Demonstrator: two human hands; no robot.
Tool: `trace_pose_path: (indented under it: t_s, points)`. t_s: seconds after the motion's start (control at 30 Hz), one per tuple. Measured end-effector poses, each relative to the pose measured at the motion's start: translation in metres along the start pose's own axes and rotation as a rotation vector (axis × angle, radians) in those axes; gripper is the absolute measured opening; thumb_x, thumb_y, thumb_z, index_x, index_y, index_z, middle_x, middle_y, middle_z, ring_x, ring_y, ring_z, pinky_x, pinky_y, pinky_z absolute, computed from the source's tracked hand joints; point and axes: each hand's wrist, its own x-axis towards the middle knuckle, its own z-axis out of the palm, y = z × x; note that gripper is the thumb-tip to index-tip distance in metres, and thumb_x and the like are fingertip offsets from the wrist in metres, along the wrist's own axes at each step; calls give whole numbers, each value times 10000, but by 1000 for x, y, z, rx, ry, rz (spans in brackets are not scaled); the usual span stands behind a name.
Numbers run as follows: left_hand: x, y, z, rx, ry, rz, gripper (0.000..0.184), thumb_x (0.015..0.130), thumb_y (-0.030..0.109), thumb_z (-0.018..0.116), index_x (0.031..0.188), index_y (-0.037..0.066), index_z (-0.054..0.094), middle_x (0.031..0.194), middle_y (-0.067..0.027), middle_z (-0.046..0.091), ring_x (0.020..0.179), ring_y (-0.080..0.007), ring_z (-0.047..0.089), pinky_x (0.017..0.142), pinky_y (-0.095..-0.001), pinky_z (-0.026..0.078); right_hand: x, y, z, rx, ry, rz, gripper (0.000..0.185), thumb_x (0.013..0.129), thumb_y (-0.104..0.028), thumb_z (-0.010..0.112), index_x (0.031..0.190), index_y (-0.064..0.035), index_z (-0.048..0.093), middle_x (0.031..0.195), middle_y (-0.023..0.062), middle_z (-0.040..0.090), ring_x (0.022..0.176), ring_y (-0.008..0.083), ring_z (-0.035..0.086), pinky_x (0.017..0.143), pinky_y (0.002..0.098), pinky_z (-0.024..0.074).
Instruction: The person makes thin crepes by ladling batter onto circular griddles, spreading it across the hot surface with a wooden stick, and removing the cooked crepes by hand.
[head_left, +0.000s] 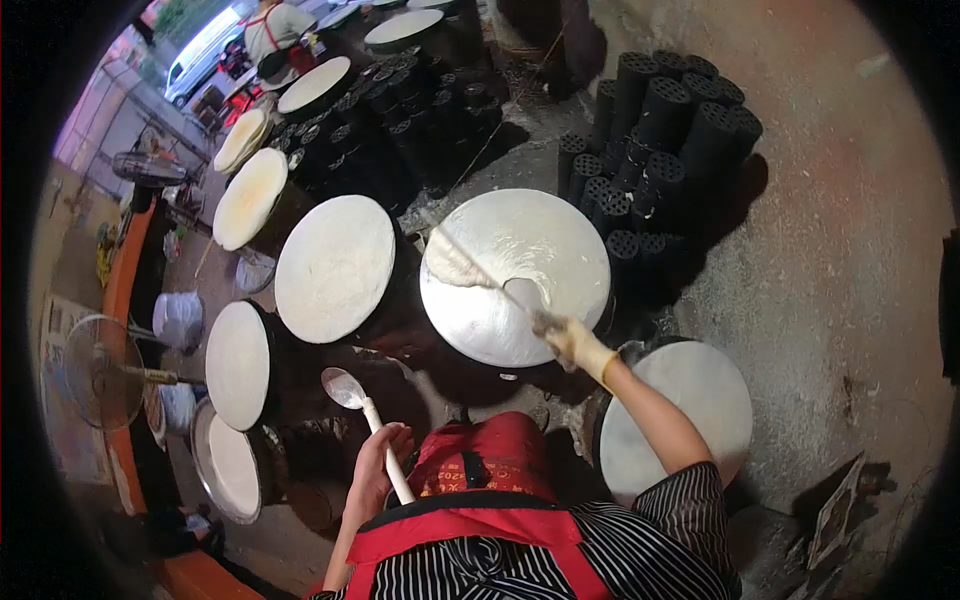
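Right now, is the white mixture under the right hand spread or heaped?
Mostly spread: the white mixture forms a broad, streaked disc, with a thicker-looking clump.

And the near end of the spoon (373, 415) is hiding behind the apron (440, 525), the far worker's (280, 30) head sitting out of frame!

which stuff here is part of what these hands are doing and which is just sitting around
In the job:
spreading tool, in the gloved right hand
ladle, in the left hand
round plate under the tool
pale-topped round to its left, probably

Just around, it seems:
stacked black perforated cylinders, perhaps fuel
fans at the left
van in the background
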Motion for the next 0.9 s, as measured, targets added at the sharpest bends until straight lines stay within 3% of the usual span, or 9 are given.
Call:
trace_pose_path:
  t_s: [0.17, 0.27, 0.33, 0.43, 0.5, 0.53, 0.67, 0.77, 0.9]
  points:
    - [20, 21, 2, 94, -138, -12, 218, 906, 178, 589, 1036, 4, 598, 1066, -108, 644, 1055, -224, 619, 960, -349, 492, -74, 95, 15, 262, 13, -14, 485, 851, 73, 565, 1289, -129, 610, 948, -44, 665, 600, 24, 473, 547, 203, 419]
    - [33, 40, -1, 194, -243, -46, 235, 900, 186, 602, 1048, 4, 601, 1059, -96, 649, 1018, -211, 629, 949, -353, 495, -48, 127, 51, 575, 431, -473, 423, 891, -47, 654, 1303, -22, 562, 1078, 21, 652, 900, 84, 594, 820, 197, 489]
    - [39, 55, -6, 272, -306, -53, 242, 897, 186, 609, 1054, 2, 602, 1060, -96, 648, 995, -206, 631, 927, -346, 503, -65, 91, 87, 324, 697, -93, 375, 962, -82, 562, 1314, 38, 518, 1146, 55, 618, 983, 109, 576, 876, 203, 469]
    - [62, 83, -32, 413, -419, -79, 238, 895, 179, 614, 1055, 4, 600, 1065, -88, 646, 962, -180, 627, 881, -329, 517, -37, 162, 127, 934, 269, -455, 410, 914, 12, 532, 1324, 10, 533, 1173, 48, 631, 916, 73, 559, 780, 182, 458]
    - [82, 100, -52, 461, -460, -98, 234, 896, 175, 611, 1058, 6, 599, 1064, -82, 647, 956, -169, 623, 870, -323, 519, -107, 138, 179, 116, 400, -92, 415, 902, 27, 561, 1316, -10, 553, 1242, 51, 618, 977, 80, 574, 851, 206, 463]
    - [95, 107, -66, 492, -494, -61, 238, 896, 170, 611, 1067, 5, 596, 1063, -79, 646, 961, -160, 612, 879, -328, 514, -121, 153, 202, 133, 468, -169, 417, 903, 19, 568, 1318, -21, 555, 1251, 49, 617, 1017, 86, 574, 885, 224, 460]
    - [128, 139, -124, 592, -555, -11, 270, 920, 185, 574, 1112, -3, 606, 1059, -69, 642, 979, -156, 599, 899, -320, 488, -102, 217, 287, 436, 664, -398, 332, 927, -75, 570, 1256, -35, 578, 956, 34, 635, 774, 109, 591, 675, 251, 497]
    - [130, 159, -171, 528, -558, 6, 285, 932, 192, 553, 1128, -9, 608, 1063, -61, 641, 988, -155, 598, 903, -315, 480, -13, 116, 372, 835, 932, -154, 261, 943, -117, 508, 1202, -104, 533, 680, -67, 439, 474, 46, 384, 403, 204, 319]
    - [109, 180, -230, 417, -504, 35, 288, 926, 150, 582, 1151, -29, 590, 1143, -81, 631, 1080, -172, 589, 953, -321, 462, 145, 22, 403, 818, 630, -465, 361, 958, -53, 416, 1293, -167, 485, 668, -62, 440, 459, 42, 403, 383, 202, 339]
